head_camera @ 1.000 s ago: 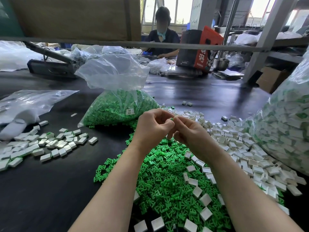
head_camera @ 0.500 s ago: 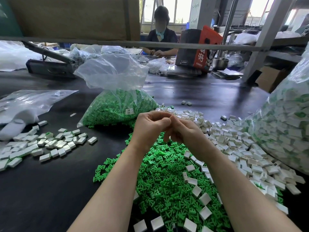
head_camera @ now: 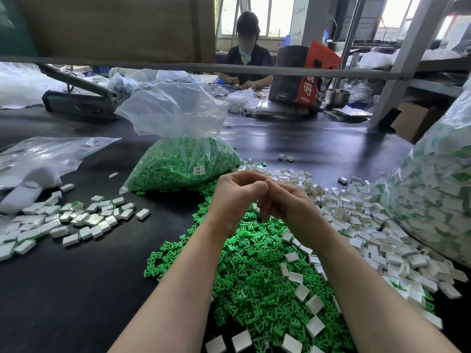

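Your left hand point(head_camera: 234, 197) and right hand point(head_camera: 289, 208) curl together over the green pile point(head_camera: 254, 276); can't tell what they grip. Small finished batch point(head_camera: 76, 220) left of it, so plenty looks left to do.

The dark surface point(head_camera: 63, 289) lies bare at the near left, open to a passing hand; green pieces point(head_camera: 254, 276) heap up in the middle; white caps point(head_camera: 369, 225) spread rightward to a bulging sack point(head_camera: 438, 200); a clear bag point(head_camera: 178, 161) blocks straight ahead; white blocks point(head_camera: 76, 220) crowd the left; farther back, bare surface runs under a low bar point(head_camera: 178, 67).
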A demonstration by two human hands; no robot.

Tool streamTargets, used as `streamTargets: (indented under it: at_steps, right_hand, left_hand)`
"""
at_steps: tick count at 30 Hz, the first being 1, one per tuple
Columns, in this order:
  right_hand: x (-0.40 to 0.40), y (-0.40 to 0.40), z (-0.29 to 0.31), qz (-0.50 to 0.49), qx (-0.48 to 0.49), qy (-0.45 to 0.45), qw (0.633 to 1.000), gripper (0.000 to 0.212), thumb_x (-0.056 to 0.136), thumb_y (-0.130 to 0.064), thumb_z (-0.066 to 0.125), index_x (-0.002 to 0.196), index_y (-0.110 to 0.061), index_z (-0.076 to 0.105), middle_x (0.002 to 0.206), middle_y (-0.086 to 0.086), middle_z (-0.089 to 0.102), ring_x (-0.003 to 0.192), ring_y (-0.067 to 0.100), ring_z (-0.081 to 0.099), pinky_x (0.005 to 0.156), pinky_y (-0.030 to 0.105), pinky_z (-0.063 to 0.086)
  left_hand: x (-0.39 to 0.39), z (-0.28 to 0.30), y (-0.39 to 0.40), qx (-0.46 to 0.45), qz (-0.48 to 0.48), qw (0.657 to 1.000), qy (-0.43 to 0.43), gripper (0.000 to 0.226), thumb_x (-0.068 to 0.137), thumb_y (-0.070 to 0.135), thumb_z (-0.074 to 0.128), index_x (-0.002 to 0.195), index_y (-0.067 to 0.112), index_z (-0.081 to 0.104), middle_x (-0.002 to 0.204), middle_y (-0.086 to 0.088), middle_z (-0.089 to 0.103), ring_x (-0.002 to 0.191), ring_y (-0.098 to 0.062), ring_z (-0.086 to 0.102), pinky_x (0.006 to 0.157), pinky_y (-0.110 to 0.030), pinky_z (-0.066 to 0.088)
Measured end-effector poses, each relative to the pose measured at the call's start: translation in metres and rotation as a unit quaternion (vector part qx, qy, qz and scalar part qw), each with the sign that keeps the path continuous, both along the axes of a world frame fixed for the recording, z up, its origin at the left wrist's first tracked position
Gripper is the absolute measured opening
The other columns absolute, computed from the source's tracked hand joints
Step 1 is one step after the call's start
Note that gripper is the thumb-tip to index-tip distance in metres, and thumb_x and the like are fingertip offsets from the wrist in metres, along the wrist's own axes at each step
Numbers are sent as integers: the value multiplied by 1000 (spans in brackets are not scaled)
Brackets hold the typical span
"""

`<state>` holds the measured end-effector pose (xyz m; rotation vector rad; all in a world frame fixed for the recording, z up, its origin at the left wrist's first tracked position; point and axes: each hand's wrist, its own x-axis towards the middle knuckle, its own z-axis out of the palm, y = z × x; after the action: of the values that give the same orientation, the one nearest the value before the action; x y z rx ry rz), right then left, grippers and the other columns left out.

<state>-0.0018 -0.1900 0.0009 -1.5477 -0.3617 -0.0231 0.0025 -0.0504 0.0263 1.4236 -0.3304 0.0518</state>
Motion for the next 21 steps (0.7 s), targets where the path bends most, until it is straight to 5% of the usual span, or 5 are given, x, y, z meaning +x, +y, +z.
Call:
streamTargets:
  at_steps: [7,12,21]
  right_hand:
    - [-2,1,1,-27,4,-49,998,37,93,-30,53,71,-2,62,58,1,55,51,13,49,48,18,41]
    - [-2,1,0,-46,-31,-67,996,38,94,-32,51,68,-6,62,59,-2,54,52,13,46,50,20,38]
    - [2,5,-2,-29,-17,-43,998,63,97,-43,42,89,18,57,59,4,54,50,12,47,49,19,38]
  left_hand:
    - [-1,0,-3,-29,-12,1000,2,19,73,-2,61,65,12,71,53,-4,60,47,-11,56,53,-18,49]
    - [0,-3,-3,-28,-12,999,18,26,82,-12,56,69,6,70,54,-5,61,48,-12,57,56,-20,50]
    - [2,2,3,-23,-6,998,63,30,85,-9,56,71,12,73,64,0,67,66,-14,57,72,-28,48]
